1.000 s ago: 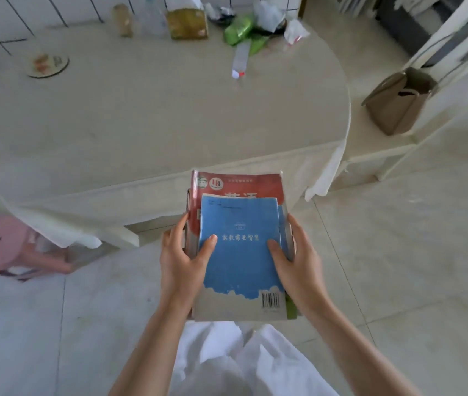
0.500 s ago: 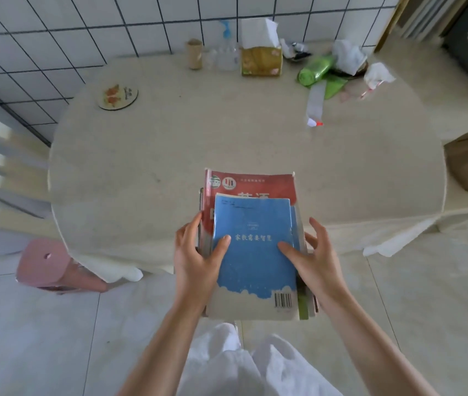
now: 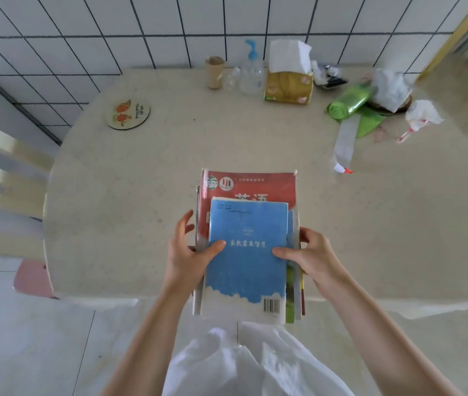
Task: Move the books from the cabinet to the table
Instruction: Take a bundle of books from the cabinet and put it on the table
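I hold a stack of books over the near part of the round table (image 3: 130, 201), which has a pale cloth on it. A blue book (image 3: 248, 270) lies on top, a larger red book (image 3: 251, 185) sticks out beyond it, and thinner books show at the right edge. My left hand (image 3: 188, 254) grips the stack's left side with the thumb on the blue cover. My right hand (image 3: 311, 257) grips the right side, thumb on the cover too. The stack's near end overhangs the table edge. Whether its underside touches the table is hidden.
At the table's far side stand a tissue box (image 3: 289, 87), a clear pump bottle (image 3: 251, 72), a paper cup (image 3: 214, 72), a green bag roll (image 3: 349, 102) and crumpled wrappers. A round coaster (image 3: 128, 114) lies far left. A chair (image 3: 1, 192) and pink stool (image 3: 31, 278) stand left.
I have stepped up to the table. The stack, earlier in front of the table's edge, is now over the tabletop. Both hands keep their grip on it.
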`<action>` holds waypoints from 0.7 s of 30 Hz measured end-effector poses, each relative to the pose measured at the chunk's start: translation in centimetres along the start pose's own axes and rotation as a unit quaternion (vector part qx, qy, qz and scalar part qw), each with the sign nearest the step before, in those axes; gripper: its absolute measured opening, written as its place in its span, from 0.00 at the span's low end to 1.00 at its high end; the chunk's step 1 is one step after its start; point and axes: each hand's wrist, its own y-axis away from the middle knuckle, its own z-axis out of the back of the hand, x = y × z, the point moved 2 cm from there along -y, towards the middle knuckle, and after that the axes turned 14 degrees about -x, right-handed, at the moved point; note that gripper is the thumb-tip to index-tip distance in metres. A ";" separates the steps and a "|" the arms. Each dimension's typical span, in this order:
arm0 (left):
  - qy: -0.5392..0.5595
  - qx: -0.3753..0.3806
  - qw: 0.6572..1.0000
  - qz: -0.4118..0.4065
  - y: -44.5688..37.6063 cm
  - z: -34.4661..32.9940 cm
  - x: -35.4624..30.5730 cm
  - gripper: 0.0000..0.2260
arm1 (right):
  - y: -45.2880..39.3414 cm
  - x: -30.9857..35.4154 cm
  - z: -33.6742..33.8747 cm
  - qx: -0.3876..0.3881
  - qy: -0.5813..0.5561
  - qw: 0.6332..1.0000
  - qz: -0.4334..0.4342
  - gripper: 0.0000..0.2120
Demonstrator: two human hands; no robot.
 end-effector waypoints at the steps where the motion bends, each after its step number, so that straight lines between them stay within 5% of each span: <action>1: 0.016 0.008 0.999 0.036 -0.9 -0.5 -0.3 0.42 | -1.1 0.8 0.0 0.002 0.004 1.000 0.010 0.20; 5: 0.051 0.030 0.994 0.091 -3.4 -1.5 -0.6 0.45 | -4.1 2.8 -0.3 0.025 0.025 0.997 0.062 0.27; 10: 0.044 0.014 0.997 0.062 -5.6 -1.6 -0.7 0.31 | -6.4 4.1 -1.3 0.041 0.036 0.990 0.127 0.29; 21: -0.027 -0.017 0.999 -0.043 -7.7 -0.7 -1.1 0.23 | -6.5 2.0 -3.5 -0.006 -0.023 0.973 0.228 0.32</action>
